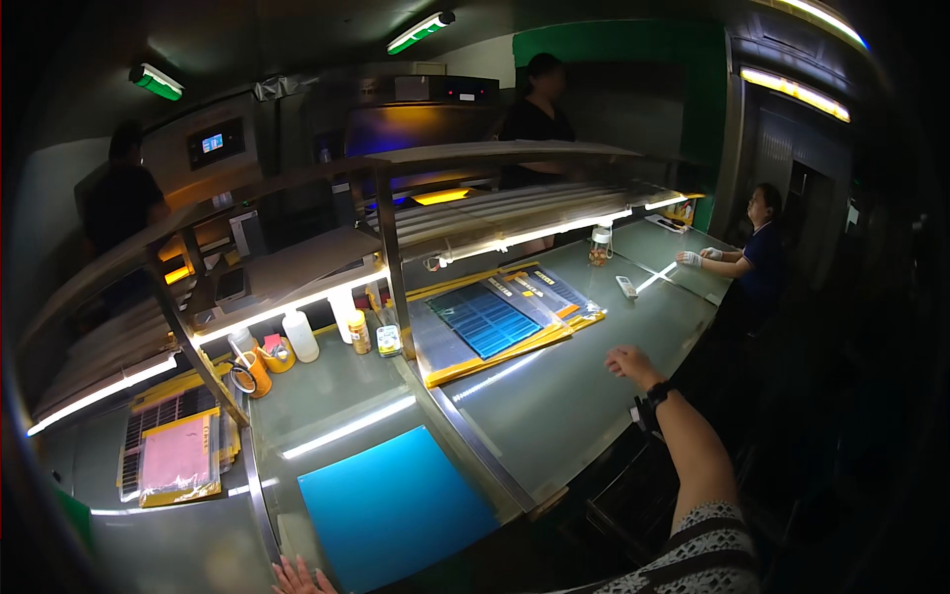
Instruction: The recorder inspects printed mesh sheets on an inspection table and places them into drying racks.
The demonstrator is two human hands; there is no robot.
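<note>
A flat blue sheet [391, 510] lies on the grey worktop in front of me. Beside its near left corner, my left hand [302, 577] shows its fingers spread, with nothing in them; the rest of that hand is cut off by the lower edge. My right hand [631, 364] is over the worktop to the right, its fingers curled in and no object visible in it. A dark watch [648, 403] sits on that wrist. To the left of this hand lies a stack of yellow-edged films in clear sleeves [485, 322], some with blue panel patterns.
Under a lit shelf [287, 302] stand a white bottle [301, 337], an orange-capped bottle [358, 333] and an orange tool cup [253, 374]. A pink sheet [176, 457] lies far left. A jar [600, 247] stands farther back. A gloved co-worker [762, 247] sits at the right end.
</note>
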